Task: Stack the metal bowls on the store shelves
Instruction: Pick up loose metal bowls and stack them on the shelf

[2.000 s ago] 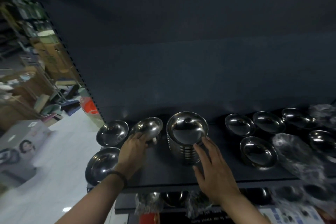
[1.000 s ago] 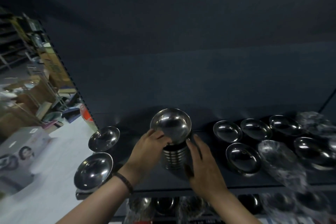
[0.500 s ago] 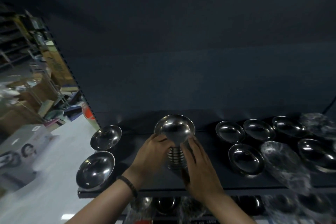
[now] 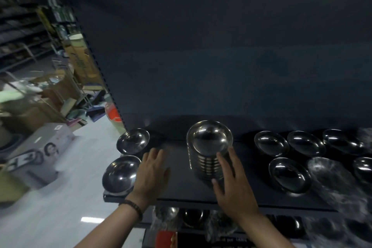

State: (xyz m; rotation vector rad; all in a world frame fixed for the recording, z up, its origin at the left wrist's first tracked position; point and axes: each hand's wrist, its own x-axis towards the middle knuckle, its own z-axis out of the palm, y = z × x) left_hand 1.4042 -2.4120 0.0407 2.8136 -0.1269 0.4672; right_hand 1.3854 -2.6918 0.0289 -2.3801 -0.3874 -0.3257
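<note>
The stack (image 4: 209, 151) of metal bowls stands in the middle of the dark shelf (image 4: 181, 189). The left hand (image 4: 153, 175) is flat and holds nothing, over the shelf between the stack and the left bowls (image 4: 120, 174). The right hand (image 4: 233, 185) has its fingers spread at the stack's near side, but I cannot tell if they touch it; the right bowls (image 4: 289, 175) lie apart.

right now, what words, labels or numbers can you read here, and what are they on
Nothing reads clearly.
White box on the floor: large dark print beside printed faces, too blurred.
Dark strip below the lower shelf: small pale lettering, too blurred.
Cardboard cartons: dark markings, unreadable.
</note>
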